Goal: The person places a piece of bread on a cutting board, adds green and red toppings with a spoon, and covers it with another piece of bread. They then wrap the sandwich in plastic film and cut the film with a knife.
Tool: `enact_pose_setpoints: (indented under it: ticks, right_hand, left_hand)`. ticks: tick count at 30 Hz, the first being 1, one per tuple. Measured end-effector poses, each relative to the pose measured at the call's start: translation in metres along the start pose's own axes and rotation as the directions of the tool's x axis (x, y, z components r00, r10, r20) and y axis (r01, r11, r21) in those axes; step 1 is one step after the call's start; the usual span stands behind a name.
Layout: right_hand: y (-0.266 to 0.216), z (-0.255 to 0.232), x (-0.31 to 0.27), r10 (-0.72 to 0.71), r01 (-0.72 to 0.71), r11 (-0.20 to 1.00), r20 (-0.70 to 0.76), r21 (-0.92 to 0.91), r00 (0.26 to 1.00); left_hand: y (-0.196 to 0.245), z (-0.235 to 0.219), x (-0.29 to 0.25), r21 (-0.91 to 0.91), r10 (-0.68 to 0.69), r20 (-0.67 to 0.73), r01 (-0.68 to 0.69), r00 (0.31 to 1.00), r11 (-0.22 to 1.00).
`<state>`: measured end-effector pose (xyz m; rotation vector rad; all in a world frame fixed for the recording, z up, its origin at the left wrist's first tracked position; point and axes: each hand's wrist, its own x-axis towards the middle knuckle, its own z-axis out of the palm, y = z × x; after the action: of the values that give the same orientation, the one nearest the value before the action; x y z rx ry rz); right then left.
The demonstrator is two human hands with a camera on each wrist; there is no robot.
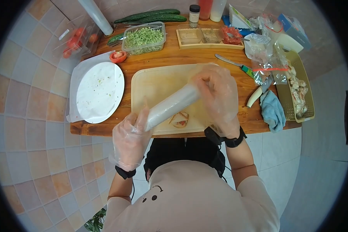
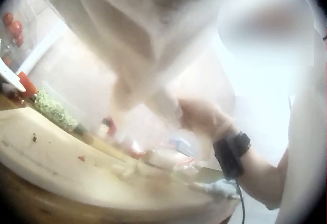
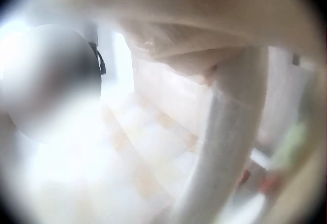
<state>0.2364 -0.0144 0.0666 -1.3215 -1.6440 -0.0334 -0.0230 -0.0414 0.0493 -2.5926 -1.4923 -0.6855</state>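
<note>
Both hands wear clear plastic gloves and hold a pale, shiny roll of cling film (image 1: 172, 107) slantwise over the cutting board (image 1: 150, 81). My left hand (image 1: 130, 135) grips its lower end, nearer the body. Around the upper end curl the fingers of my right hand (image 1: 220, 96). In the right wrist view the roll (image 3: 225, 137) runs down from the glove, blurred. Under the roll, near the board's front edge, lies a small browned piece of food (image 1: 179, 120) with red bits, partly covered by the roll in the head view.
Left of the board is a white plate (image 1: 100, 92) with crumbs, a cut tomato (image 1: 118, 57) behind it. Chopped greens fill a plastic tub (image 1: 144, 38). Rightward lie a green-handled knife (image 1: 236, 65), a blue cloth (image 1: 272, 111) and an olive basket (image 1: 311, 104). A wooden condiment tray (image 1: 210, 46) stands behind.
</note>
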Motion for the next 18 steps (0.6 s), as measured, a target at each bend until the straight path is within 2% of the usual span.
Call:
enact_pose_setpoints:
  ticks: [1,4,7,10,12,14,15,16,18]
  right_hand:
    - [0.0,0.001,0.001,-0.084,0.083,0.996,-0.039,-0.042,0.996]
    - [-0.009,-0.002,0.008,-0.345,0.337,0.928,-0.024,-0.157,0.938]
    - [-0.022,0.0,-0.002,-0.284,0.29,0.946,0.062,-0.144,0.957]
    - [-0.025,0.001,-0.003,-0.242,0.241,0.961,0.006,-0.138,0.97]
    - [-0.018,0.002,-0.002,-0.154,0.156,0.986,-0.034,0.061,0.987]
    - [-0.022,0.0,0.003,0.041,-0.012,0.961,-0.102,0.275,0.994]
    - [-0.028,-0.004,0.005,0.192,-0.127,0.912,-0.134,0.391,0.972]
    - [-0.033,-0.005,0.007,0.342,-0.228,0.833,-0.146,0.505,0.928]
    - [-0.024,-0.007,0.005,0.085,-0.064,0.99,-0.164,0.125,0.983]
  left_hand:
    - [0.002,0.001,0.001,-0.028,-0.032,0.02,0.033,0.999,0.999]
    - [0.01,0.002,0.002,-0.069,-0.112,0.064,0.116,0.992,0.991]
    - [0.016,-0.005,0.003,-0.028,-0.135,0.079,0.138,0.988,0.99]
    - [0.015,-0.007,0.004,0.018,-0.115,0.029,0.115,0.993,0.993]
    - [0.01,-0.008,0.003,0.049,-0.047,-0.051,0.049,0.998,0.998]
    - [0.01,-0.008,0.007,0.068,-0.146,-0.015,0.146,0.989,0.987]
    - [0.01,-0.007,0.007,0.078,-0.198,0.002,0.198,0.98,0.977]
    - [0.007,-0.005,0.005,0.08,-0.183,-0.025,0.185,0.983,0.98]
    - [0.0,-0.001,0.001,0.085,-0.149,-0.077,0.155,0.986,0.984]
